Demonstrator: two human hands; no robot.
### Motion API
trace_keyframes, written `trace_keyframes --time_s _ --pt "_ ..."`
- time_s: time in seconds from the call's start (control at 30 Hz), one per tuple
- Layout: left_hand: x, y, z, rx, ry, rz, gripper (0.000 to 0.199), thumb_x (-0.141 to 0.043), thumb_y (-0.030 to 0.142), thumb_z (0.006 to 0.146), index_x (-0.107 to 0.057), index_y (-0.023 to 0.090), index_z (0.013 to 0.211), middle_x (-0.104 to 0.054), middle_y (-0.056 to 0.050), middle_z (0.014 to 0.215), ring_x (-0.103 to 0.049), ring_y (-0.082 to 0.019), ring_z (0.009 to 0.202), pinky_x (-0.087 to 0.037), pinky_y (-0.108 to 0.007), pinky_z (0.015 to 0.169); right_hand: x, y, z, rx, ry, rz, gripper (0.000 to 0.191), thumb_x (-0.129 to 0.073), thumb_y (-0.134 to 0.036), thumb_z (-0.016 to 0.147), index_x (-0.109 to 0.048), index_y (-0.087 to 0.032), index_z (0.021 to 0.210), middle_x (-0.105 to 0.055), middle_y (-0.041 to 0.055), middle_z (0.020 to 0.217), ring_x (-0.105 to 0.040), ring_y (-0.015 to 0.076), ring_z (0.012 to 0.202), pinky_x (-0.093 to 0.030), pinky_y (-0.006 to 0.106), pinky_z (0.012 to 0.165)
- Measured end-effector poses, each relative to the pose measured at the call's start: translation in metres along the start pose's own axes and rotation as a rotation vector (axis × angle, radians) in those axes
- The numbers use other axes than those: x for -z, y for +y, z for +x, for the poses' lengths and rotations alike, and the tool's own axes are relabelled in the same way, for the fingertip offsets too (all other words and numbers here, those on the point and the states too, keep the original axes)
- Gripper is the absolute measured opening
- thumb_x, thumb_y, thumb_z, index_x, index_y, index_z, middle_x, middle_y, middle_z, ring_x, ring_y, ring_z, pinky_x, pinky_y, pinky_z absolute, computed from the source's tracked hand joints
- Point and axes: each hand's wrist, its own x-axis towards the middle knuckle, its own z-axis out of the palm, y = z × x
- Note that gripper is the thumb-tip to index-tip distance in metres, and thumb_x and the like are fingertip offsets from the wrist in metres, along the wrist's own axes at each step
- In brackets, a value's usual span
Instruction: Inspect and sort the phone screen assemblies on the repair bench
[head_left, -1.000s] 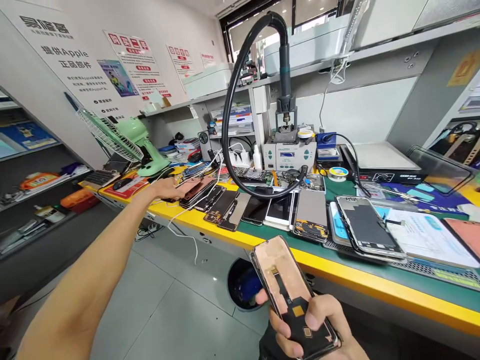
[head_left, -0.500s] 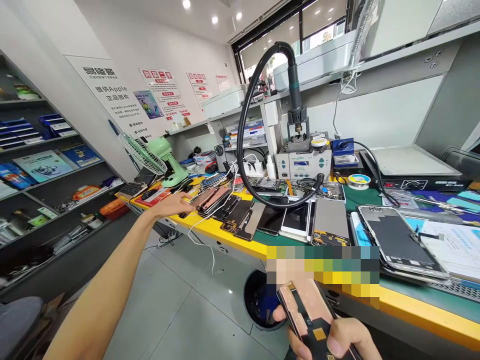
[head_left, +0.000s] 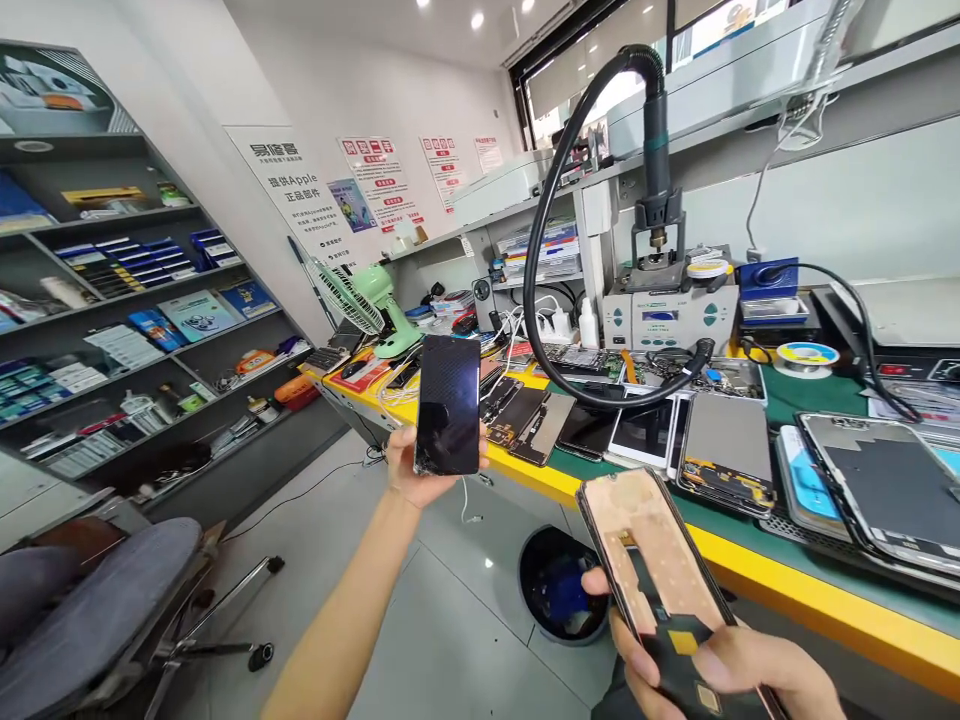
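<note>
My left hand [head_left: 420, 485] grips a black phone [head_left: 448, 405] by its lower end and sides, held upright with its dark glossy face toward me. Its bottom left corner looks cracked. Lower right, my right hand [head_left: 739, 660] is closed around a phone screen assembly [head_left: 660, 530], copper-coloured back up, with black film and a small gold square near my thumb. On the bench beyond lie several detached phone screens [head_left: 544, 430] and a white-framed phone [head_left: 643, 435]. The black phone hides part of the bench behind it.
A hot-air station [head_left: 664, 315] with a looping black hose [head_left: 534, 260] stands at the back. More screens [head_left: 877, 490] are stacked on the right. Below the yellow bench edge [head_left: 551, 478] is a dark bin [head_left: 562, 590]. A green fan [head_left: 386, 300] and an office chair [head_left: 112, 610] are on the left.
My left hand has come back from the pile on the bench and now holds up a black phone. The view has shifted left. My right hand keeps the screen assembly.
</note>
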Motion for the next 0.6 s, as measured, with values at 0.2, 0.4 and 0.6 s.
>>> trace_keyframes --time_s 0.2,0.4,0.6 --pt "-0.031 -0.018 -0.013 0.131 0.1 0.139 0.05 -0.067 0.042 0.074 -0.067 0.013 0.114 -0.072 -0.015 0.109 -0.069 -0.034 0.097 -0.053 -0.053 0.088 -0.013 -0.004 0.018 0.078 0.046 0.037 0.044 -0.06 -0.024 0.072 -0.07 -0.01 0.113 -0.064 0.0137 0.085 -0.052 0.019 0.058 -0.035 0.033 0.058" --pt "-0.068 -0.018 -0.023 0.227 0.179 0.526 0.041 -0.068 0.038 0.08 -0.061 0.02 0.117 -0.071 -0.007 0.101 -0.069 -0.024 0.083 -0.056 -0.041 0.077 -0.012 -0.006 0.035 0.113 0.118 0.083 0.03 -0.061 -0.028 0.079 -0.073 -0.007 0.097 -0.064 0.0119 0.079 -0.057 0.0204 0.064 -0.04 0.031 0.062" --pt "-0.105 -0.021 -0.028 0.265 0.116 0.846 0.055 -0.069 0.046 0.082 -0.052 0.02 0.126 -0.066 -0.007 0.105 -0.063 -0.025 0.1 -0.05 -0.036 0.084 -0.021 -0.005 0.044 0.109 0.222 0.05 0.026 -0.068 -0.033 0.079 -0.071 -0.009 0.088 -0.064 0.0075 0.075 -0.062 0.0199 0.059 -0.041 0.028 0.056"
